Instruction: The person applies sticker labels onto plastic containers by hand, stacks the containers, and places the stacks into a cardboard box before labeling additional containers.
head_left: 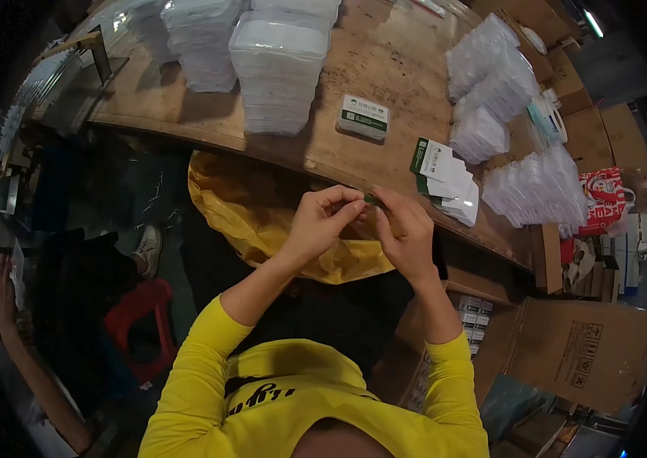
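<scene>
My left hand (320,220) and my right hand (409,230) meet just off the table's front edge, fingers pinched together. Between their fingertips is a small dark green piece (370,199); most of it is hidden, and I cannot make out what kind of thing it is. Beyond the hands, a small clear plastic box (363,117) with a white and green label card stands on the table. To the right, a fanned pile of white and green cards (445,180) lies by the table edge. Below my hands hangs an open yellow plastic bag (239,217).
Tall stacks of clear plastic containers (278,72) stand at the back left of the wooden table (384,69). Heaps of clear plastic boxes (491,84) line the right side. An open carton (583,351) is at lower right, a red stool (140,328) at left. Another person's arm (41,382) shows far left.
</scene>
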The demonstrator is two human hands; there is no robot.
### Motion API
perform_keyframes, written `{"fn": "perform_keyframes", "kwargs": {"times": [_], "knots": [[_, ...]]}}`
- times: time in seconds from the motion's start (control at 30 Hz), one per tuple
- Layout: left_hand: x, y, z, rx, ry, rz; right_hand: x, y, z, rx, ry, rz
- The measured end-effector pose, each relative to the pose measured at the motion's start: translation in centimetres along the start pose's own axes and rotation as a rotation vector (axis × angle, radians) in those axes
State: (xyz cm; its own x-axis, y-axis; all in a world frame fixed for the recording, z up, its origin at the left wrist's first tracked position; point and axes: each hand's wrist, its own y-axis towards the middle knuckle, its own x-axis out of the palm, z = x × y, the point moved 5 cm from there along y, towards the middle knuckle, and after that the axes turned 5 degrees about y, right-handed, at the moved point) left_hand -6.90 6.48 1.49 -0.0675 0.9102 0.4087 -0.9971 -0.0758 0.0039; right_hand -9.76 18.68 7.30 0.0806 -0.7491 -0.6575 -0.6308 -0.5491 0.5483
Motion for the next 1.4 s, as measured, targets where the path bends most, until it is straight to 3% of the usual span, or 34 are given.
{"fn": "perform_keyframes", "kwargs": {"times": [0.17, 0.3, 0.37, 0.53, 0.63, 0.7, 0.77, 0.83, 0.9, 0.97, 1.07, 1.17, 1.27, 1.33, 1.4], "knots": [[0.8, -0.8, 2.9, 0.324, 0.453, 0.062, -0.4, 0.4, -1.0, 0.035, 0.111, 0.028], [0.9, -1.1, 3.7, 0.405, 0.591, 0.072, -0.5, 0.9, -1.4, -0.055, 0.055, 0.003], [0.8, -1.3, 3.8, 0.434, 0.642, 0.061, -0.5, 0.7, -1.0, 0.077, 0.101, -0.043], [-3.8, -1.3, 0.0, 0.36, 0.926, 0.171, -0.4, -1.3, 4.2, 0.599, 0.48, 0.055], [-8.6, -1.4, -3.6, 0.208, 1.277, 0.197, -1.6, -1.3, 5.4, 0.732, 0.53, 0.116], [-10.4, -1.3, -3.6, 0.062, 1.444, 0.161, -2.0, -0.9, 5.0, 0.632, 0.632, 0.205], [-8.8, -1.3, 2.8, 0.374, 1.172, 0.271, -2.1, -0.5, 4.2, 0.566, 0.633, 0.224], [-7.0, -1.4, 10.8, 0.744, 1.183, 0.416, -2.0, -0.7, 4.3, 0.495, 0.534, 0.096], [-6.0, -0.7, 17.1, 0.93, 1.206, 0.502, -1.8, -0.7, 4.1, 0.501, 0.53, 0.023], [-7.4, 2.2, 19.3, 0.915, 1.28, 0.449, -1.6, -0.9, 3.3, 0.593, 0.624, 0.009], [-9.2, 5.7, 19.0, 0.675, 1.196, 0.155, -1.5, -0.5, 2.0, 0.579, 0.876, 0.05], [-10.2, 6.1, 18.9, 0.824, 1.144, 0.141, -1.8, 0.1, 1.1, 0.554, 0.854, 0.152], [-9.2, 4.1, 18.6, 0.882, 0.91, 0.111, -2.8, 0.4, 0.2, 0.359, 0.716, 0.246], [-7.2, 1.2, 18.0, 0.798, 0.826, 0.145, -3.2, 1.3, -2.0, 0.167, 0.679, 0.287], [-5.5, -0.4, 15.6, 0.732, 0.705, 0.022, -3.5, 2.0, -4.3, -0.039, 0.619, 0.254]]}}
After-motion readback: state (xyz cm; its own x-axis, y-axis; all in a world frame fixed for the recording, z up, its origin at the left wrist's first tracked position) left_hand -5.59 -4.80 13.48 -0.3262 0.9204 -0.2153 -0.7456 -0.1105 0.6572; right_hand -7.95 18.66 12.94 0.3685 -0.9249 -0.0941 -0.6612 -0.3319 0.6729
